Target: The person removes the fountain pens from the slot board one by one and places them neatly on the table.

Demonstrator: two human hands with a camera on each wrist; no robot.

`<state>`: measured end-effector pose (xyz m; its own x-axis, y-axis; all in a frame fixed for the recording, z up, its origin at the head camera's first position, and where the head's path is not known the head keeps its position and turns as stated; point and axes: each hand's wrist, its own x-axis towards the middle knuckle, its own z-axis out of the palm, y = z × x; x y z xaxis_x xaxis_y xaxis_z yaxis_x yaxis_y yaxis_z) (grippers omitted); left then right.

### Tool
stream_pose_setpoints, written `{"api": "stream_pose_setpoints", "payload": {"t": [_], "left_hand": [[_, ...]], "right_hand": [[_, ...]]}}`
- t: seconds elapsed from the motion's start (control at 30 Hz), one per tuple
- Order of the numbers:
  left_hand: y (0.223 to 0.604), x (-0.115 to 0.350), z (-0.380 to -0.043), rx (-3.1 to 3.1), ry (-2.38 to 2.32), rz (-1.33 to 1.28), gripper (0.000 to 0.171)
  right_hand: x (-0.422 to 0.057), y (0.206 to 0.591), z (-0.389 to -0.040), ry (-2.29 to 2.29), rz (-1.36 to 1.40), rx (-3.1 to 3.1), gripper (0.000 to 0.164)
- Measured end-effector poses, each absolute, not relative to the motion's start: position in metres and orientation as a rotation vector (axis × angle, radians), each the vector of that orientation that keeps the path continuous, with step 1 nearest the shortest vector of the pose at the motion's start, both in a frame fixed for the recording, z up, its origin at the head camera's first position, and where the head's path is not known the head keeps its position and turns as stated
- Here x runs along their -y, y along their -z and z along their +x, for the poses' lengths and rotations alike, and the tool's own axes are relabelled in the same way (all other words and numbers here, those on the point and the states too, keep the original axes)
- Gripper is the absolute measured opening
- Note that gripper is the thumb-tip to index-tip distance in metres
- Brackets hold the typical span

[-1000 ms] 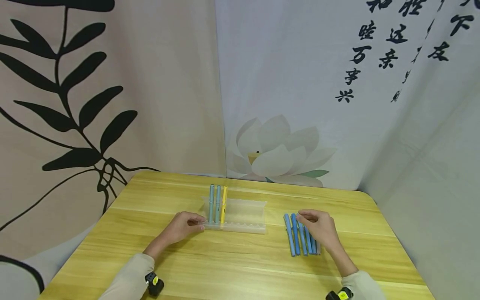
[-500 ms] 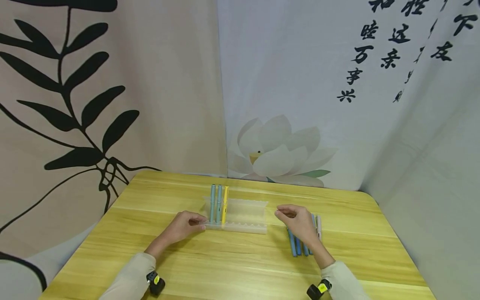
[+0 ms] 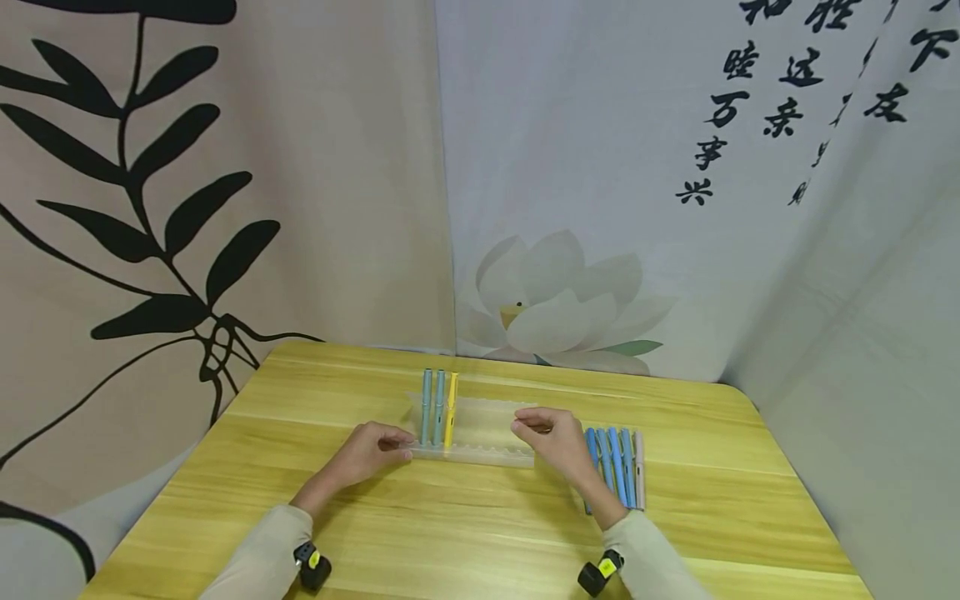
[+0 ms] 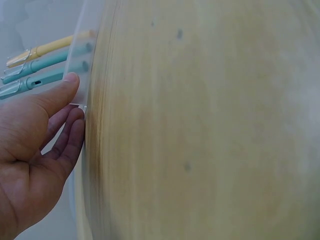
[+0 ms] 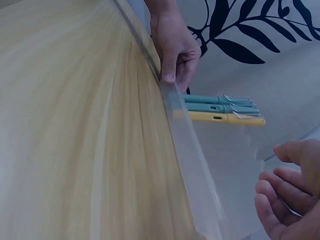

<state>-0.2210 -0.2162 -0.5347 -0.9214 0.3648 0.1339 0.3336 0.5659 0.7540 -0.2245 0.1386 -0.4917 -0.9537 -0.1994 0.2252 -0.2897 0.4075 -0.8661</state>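
Observation:
My left hand (image 3: 367, 454) pinches the left end of a clear plastic pen rack (image 3: 480, 455). In the left wrist view the thumb (image 4: 71, 80) lies on the rack's front lip. Two teal pens (image 3: 426, 408) and a yellow pen (image 3: 451, 412) rest side by side in the rack's left part, with their clips toward the back. My right hand (image 3: 555, 440) hovers at the rack's right end. The right wrist view shows its thumb (image 5: 290, 151) apart from the curved fingers, with nothing between them.
Several blue pens (image 3: 617, 458) and a greyish pen (image 3: 640, 471) lie in a row on the wooden table (image 3: 420, 533), right of the rack and partly behind my right forearm. Printed curtains (image 3: 360, 208) hang behind the table's far edge.
My right hand has moved left, from over the blue pens to the rack's right end, uncovering most of the row. The left hand and the rack stay put.

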Motion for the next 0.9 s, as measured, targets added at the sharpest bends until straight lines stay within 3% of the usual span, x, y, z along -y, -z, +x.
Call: {"api": "stream_pose_setpoints", "payload": {"t": [0.9], "left_hand": [[0.533, 0.216, -0.220, -2.741, -1.316, 0.619, 0.025]], "right_hand": [[-0.064, 0.511, -0.242, -1.641, 0.601, 2.588, 0.025]]}}
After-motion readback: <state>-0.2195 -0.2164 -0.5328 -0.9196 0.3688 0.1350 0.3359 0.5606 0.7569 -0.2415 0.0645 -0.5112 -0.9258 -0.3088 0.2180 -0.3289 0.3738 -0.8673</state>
